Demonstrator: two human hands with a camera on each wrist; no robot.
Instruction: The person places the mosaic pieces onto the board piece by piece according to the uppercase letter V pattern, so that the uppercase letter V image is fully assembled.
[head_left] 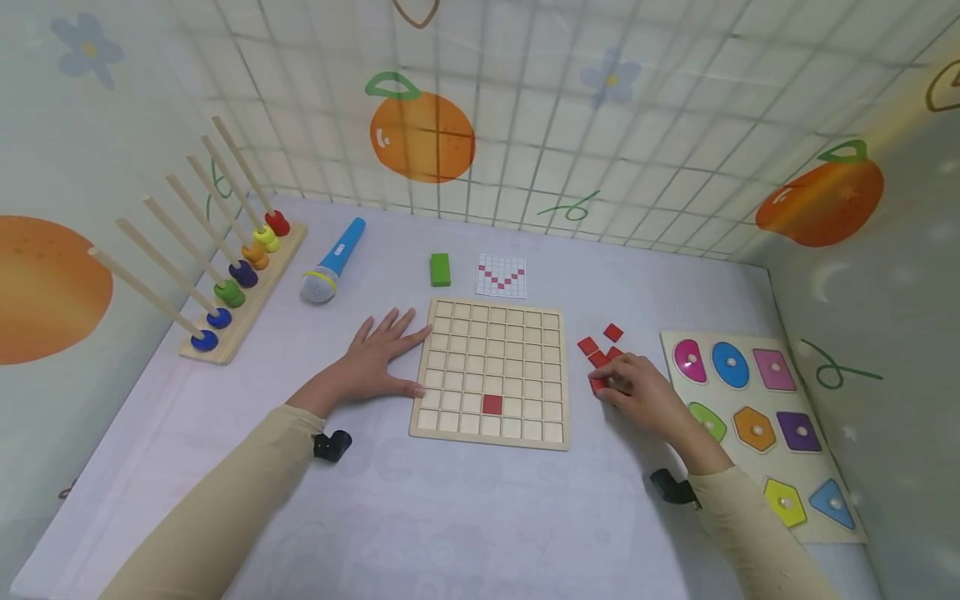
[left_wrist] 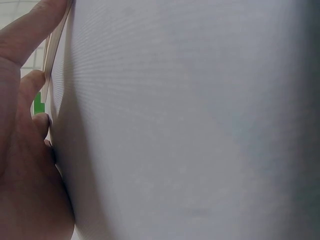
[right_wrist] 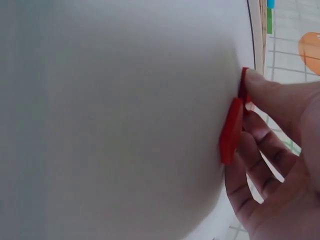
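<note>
A wooden grid board (head_left: 490, 442) lies on the table, with one red square tile (head_left: 492, 404) in a cell of its lower part. My left hand (head_left: 375, 360) is spread flat beside the board; its thumb and a fingertip touch the left edge. To the right of the board, several loose red tiles (head_left: 588, 346) lie in a small group. Over the group, my right hand (head_left: 637, 392) pinches a red tile (right_wrist: 243, 85) between thumb and fingers. Another red tile (right_wrist: 231, 131) shows close to the curled fingers in the right wrist view, and its contact with them is unclear.
Behind the board are a patterned card (head_left: 501, 276) with a red V and a green block (head_left: 440, 270). A blue toy microphone (head_left: 341, 254) and a wooden peg stacker (head_left: 225, 348) stand at left. A shape puzzle (head_left: 731, 392) lies at right, partly under the right forearm.
</note>
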